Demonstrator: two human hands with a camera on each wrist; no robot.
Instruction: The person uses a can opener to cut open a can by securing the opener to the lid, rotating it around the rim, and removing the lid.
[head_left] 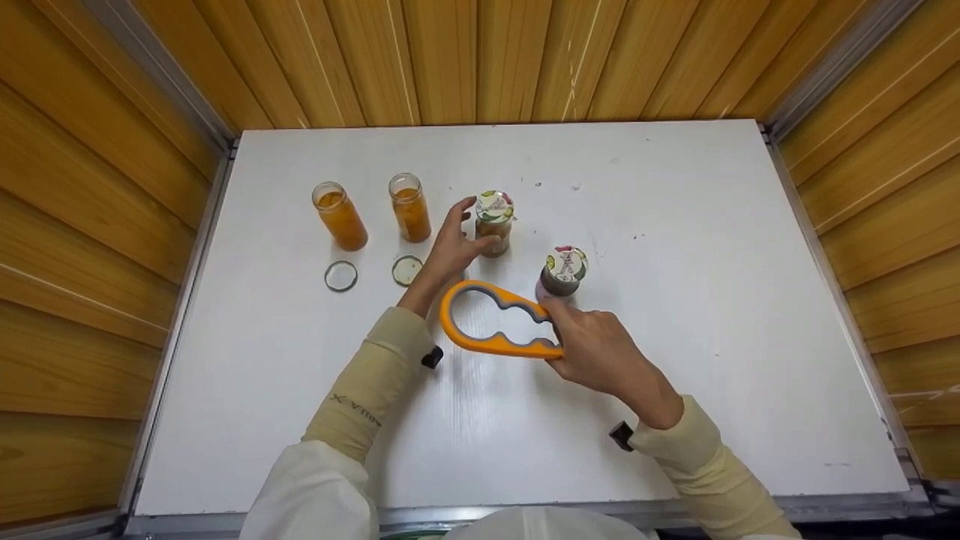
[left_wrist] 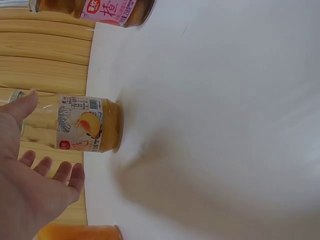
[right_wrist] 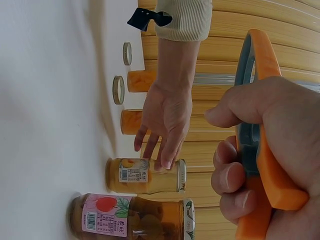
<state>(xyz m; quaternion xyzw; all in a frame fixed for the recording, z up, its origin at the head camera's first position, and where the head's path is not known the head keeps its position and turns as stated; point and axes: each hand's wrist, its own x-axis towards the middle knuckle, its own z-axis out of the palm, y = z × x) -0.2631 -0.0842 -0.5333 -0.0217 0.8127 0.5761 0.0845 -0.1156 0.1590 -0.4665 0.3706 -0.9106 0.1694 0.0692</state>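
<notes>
My left hand (head_left: 452, 251) reaches to a lidded glass jar (head_left: 493, 238) of yellowish fruit with a peach on its label. In the left wrist view the thumb lies by the neck of the jar, and the fingers are spread apart from it. An orange jar opener (head_left: 491, 346) with a grey scalloped inner edge is gripped in my right hand (head_left: 604, 351). Its rounded end points left above the table. Just beyond the right hand stands a second lidded jar (right_wrist: 165, 220), with dark fruit and a pink label. Both lids have a printed fruit pattern.
Two uncapped jars of orange fruit, one at far left (head_left: 343, 221) and one nearer (head_left: 412, 216), stand on the white table (head_left: 675, 225). A removed lid (head_left: 341, 276) and another lid (head_left: 406, 271) lie in front of them. Wood-patterned walls (head_left: 517, 60) enclose the table.
</notes>
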